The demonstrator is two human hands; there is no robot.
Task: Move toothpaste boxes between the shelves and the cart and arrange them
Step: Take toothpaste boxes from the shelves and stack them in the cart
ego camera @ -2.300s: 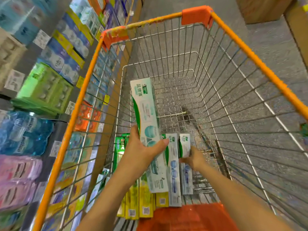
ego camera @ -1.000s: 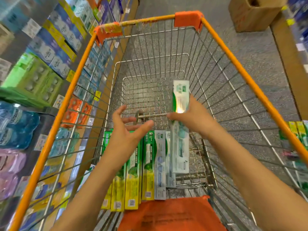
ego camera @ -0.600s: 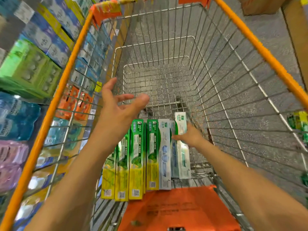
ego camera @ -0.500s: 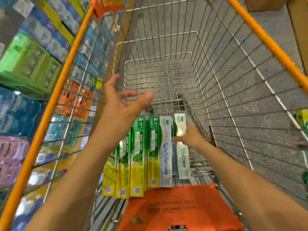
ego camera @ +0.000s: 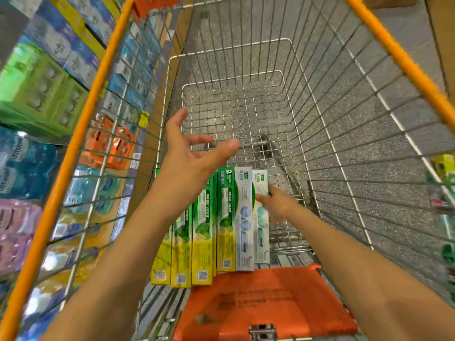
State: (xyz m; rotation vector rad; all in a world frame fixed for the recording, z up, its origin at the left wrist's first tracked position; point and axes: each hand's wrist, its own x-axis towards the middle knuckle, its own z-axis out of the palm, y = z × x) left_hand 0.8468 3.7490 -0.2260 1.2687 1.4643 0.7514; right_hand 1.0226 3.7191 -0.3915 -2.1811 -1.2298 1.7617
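Note:
Several toothpaste boxes lie side by side on the near floor of the orange-rimmed wire cart (ego camera: 403, 57). The green-and-yellow boxes (ego camera: 202, 242) are on the left, then one white-and-blue box (ego camera: 243, 217). A white-and-green box (ego camera: 261, 232) lies at the right end. My right hand (ego camera: 279, 205) is down in the cart and holds this last box by its right edge, thumb across its face. My left hand (ego camera: 194, 166) hovers above the green boxes with fingers spread, holding nothing, and hides part of them.
Shelves (ego camera: 44, 94) packed with blue, green, orange and pink packs run along the cart's left side. An orange seat flap (ego camera: 266, 303) covers the near end of the cart. The far half of the cart floor is bare wire. More green packs (ego camera: 443, 168) show at the right.
My left hand passed the white-and-green box to my right hand. The right hand lowered it into the row at the right end. My left hand stays lifted and spread.

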